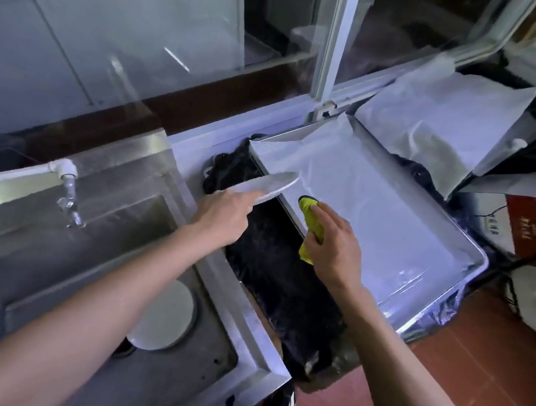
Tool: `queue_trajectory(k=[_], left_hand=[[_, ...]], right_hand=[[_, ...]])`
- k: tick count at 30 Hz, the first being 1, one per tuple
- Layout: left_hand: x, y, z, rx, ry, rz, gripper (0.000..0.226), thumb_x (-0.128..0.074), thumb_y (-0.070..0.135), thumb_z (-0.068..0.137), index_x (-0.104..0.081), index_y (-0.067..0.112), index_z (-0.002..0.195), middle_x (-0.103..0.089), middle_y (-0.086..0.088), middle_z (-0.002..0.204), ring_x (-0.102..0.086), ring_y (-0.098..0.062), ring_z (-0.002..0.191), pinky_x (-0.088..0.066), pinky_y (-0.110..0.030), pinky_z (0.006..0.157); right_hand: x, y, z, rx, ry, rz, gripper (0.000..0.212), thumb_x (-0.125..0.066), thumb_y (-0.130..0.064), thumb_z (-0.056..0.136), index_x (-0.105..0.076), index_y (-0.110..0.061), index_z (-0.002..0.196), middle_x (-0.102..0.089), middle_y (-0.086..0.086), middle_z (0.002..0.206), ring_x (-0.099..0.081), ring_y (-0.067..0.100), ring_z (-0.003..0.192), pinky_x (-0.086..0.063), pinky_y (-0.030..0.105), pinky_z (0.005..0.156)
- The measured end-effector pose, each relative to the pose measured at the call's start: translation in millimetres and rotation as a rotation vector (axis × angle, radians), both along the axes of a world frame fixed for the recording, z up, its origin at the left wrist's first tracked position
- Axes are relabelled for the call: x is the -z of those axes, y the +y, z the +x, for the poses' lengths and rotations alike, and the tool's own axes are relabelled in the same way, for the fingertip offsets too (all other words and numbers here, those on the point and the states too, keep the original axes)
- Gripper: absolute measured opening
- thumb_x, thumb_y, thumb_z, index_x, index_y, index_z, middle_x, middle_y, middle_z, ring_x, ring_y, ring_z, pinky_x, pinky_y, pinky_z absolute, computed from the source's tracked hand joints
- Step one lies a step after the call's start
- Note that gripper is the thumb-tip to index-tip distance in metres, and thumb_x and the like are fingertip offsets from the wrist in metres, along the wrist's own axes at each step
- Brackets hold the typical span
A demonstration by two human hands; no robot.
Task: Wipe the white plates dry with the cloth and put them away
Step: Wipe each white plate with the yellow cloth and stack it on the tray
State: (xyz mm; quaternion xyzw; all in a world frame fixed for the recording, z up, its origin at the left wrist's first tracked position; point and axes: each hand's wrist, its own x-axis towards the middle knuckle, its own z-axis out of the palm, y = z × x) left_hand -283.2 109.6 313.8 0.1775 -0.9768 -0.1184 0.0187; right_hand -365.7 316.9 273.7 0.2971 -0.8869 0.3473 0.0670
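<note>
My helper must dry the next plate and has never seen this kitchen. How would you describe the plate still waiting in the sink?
Find the steel sink left of the white-lined tray. At its near end lies a round white plate, partly hidden by the left forearm. Unlike the plate in the left hand, nobody holds it.

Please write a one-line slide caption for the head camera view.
Left hand holds a white plate toward the lined tray; right hand grips a yellow cloth.
</note>
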Motion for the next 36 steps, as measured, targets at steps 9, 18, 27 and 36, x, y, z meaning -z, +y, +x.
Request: queue_trajectory(k=[9,18,27,36], left_hand=[[20,48,-128,0.200,-0.119,-0.192,0.076,-0.042,-0.006,0.089,-0.040,0.037,0.151,-0.067,-0.002,0.128,-0.066,-0.033,0.108,-0.051,-0.040,0.087],[66,74,-196,0.303,-0.289,-0.329,0.059,-0.051,-0.002,0.091,-0.045,0.025,0.144,-0.061,-0.001,0.122,-0.065,-0.030,0.107,-0.055,-0.042,0.080],[116,72,-234,0.335,-0.361,-0.377,0.080,-0.057,0.004,0.089,-0.021,0.027,0.156,-0.030,-0.001,0.161,-0.035,-0.028,0.144,-0.046,-0.046,0.094],[137,53,-277,0.285,-0.335,-0.296,0.086,-0.060,0.002,0.090,-0.017,0.027,0.160,-0.019,-0.003,0.167,-0.018,-0.030,0.154,-0.027,-0.059,0.118]], right_hand=[[15,53,-90,0.058,-0.046,-0.061,0.050,-0.057,0.005,0.081,-0.059,-0.025,0.120,-0.058,-0.015,0.113,-0.056,0.028,0.096,-0.052,0.036,0.070],[43,71,-140,0.090,-0.158,-0.087,0.050,-0.061,0.000,0.077,-0.058,-0.028,0.117,-0.057,-0.017,0.117,-0.054,0.022,0.098,-0.052,0.038,0.065],[69,70,-172,0.109,-0.209,-0.104,0.048,-0.064,-0.006,0.077,-0.058,-0.028,0.119,-0.057,-0.017,0.119,-0.056,0.020,0.099,-0.055,0.042,0.069],[89,62,-187,0.102,-0.234,-0.086,0.042,-0.064,-0.013,0.083,-0.057,-0.028,0.121,-0.057,-0.017,0.124,-0.057,0.020,0.105,-0.056,0.042,0.071]])
